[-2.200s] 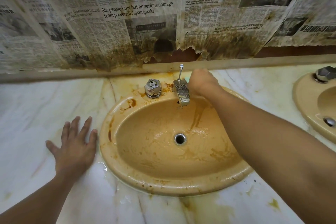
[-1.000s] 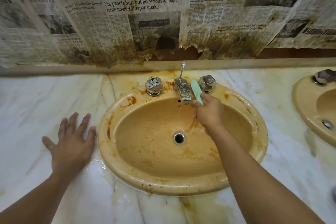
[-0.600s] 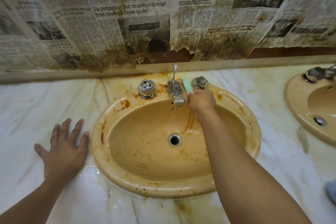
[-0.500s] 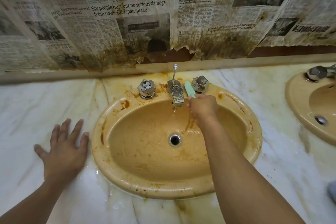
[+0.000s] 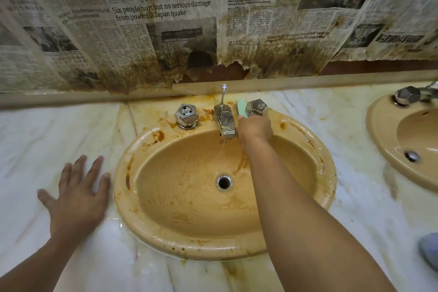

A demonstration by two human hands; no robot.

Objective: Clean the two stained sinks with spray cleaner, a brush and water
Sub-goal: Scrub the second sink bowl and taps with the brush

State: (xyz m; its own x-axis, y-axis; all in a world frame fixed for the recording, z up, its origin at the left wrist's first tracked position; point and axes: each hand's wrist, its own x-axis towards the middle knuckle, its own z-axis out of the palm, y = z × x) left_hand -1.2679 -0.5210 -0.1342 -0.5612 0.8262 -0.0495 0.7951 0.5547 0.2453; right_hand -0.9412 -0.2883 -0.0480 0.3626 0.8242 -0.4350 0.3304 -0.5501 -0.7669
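Our right hand [image 5: 254, 127] was at the back of the stained sink [image 5: 120, 185], just right of the spout [image 5: 225, 122]; its fingers were curled round a brush [image 5: 242, 108], and only the pale green handle showed, rising above the knuckles between the spout and the right tap knob [image 5: 257, 107]; the bristle end was hidden under the hand, so we could not tell if it touched the basin. Our left hand [image 5: 77, 199] lay flat on the wet marble surface [image 5: 47, 137], fingers straight and spread, holding nothing, just beside the left rim of the sink. A thin stream of water [image 5: 222, 147] fell from the spout into the bowl; the drain [image 5: 223, 182] sat in the middle of it. Brown stains marked the rim, mostly at the left and the back; a brown streak ran down the bowl beside our right wrist. The left tap knob [image 5: 186, 115] stood apart from the spout on its other side. A second sink [image 5: 384, 140] of the same colour was partly in view at the right edge; stained, torn newspaper [image 5: 161, 19] covered the wall behind. A grey-blue thing [image 5: 429, 250] showed at the lower right edge; we could not tell what it was.
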